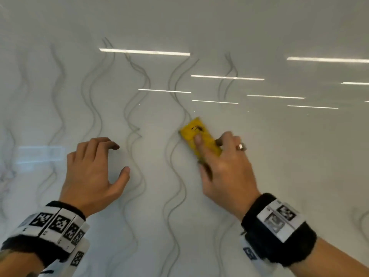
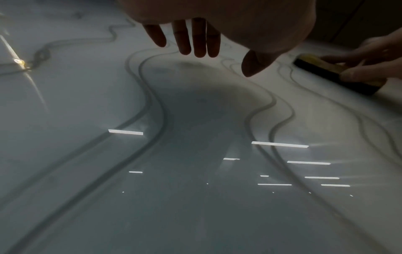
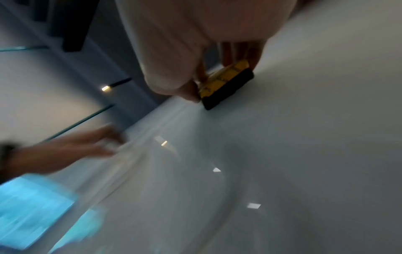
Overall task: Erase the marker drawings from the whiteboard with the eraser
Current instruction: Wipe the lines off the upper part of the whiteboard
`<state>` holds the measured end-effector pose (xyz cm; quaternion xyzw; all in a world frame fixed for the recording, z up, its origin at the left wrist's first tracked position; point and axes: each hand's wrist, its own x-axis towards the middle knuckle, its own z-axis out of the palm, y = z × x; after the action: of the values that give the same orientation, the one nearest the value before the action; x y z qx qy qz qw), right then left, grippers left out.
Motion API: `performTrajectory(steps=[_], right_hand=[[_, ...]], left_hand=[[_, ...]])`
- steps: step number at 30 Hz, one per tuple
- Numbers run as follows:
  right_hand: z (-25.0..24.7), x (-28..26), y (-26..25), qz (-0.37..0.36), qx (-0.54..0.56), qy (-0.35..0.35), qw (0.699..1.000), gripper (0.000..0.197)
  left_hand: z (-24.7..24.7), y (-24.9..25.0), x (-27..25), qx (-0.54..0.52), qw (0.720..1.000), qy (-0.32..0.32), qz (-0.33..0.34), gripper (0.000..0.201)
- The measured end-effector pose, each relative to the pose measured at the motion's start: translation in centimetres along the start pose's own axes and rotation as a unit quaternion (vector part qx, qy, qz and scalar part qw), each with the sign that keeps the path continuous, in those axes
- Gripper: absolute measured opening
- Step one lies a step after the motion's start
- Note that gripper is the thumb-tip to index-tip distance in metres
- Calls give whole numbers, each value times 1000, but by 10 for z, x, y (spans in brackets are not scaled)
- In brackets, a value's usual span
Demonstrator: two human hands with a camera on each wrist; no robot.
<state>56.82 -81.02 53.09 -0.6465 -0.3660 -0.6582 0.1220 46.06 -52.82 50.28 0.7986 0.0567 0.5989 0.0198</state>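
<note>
A glossy whiteboard [image 1: 279, 146] fills the head view, crossed by several wavy grey marker lines [image 1: 175, 176] on its left and middle. My right hand [image 1: 223, 164] grips a yellow eraser [image 1: 199, 134] with a black felt base [image 3: 228, 89] and presses it flat on the board over one wavy line. The forefinger lies along its top, the thumb and other fingers pinch its sides. My left hand [image 1: 93, 172] hovers over the board to the left, fingers [image 2: 191, 37] loosely spread and holding nothing. The eraser [image 2: 330, 70] also shows at the right of the left wrist view.
Ceiling lights reflect as bright bars [image 1: 143, 51] on the board. The board right of the eraser carries no lines, apart from faint strokes at the far right [image 1: 359, 220]. A blurred blue reflection [image 3: 32, 211] shows in the right wrist view.
</note>
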Motion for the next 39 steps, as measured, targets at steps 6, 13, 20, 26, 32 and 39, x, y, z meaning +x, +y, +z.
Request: performTrajectory(steps=[6,13,20,26,32,39], right_hand=[[-7,41,10,-2,-38,-8,999,53],[18,64,-44,143,-43,46,988,60],[27,42,-64,7,-31,-19,999,56],[-29,164,49,335,-88,62,936,58],[47,125,-78,75,-41,32,996,61],[50,79,-105,-70,5,-77,995,53]], left_hand=[[-19,-49,-6,2,997,1,80,70],[-37,-106,0,56,983,-73,157,102],[-36,-95,12,61,969,-101,218,96],[-43,-115,20,66,976,-111,175,110],[-43,-106,26,100,969,-153,166,138],[-52,-114,27,118,969,-150,157,140]])
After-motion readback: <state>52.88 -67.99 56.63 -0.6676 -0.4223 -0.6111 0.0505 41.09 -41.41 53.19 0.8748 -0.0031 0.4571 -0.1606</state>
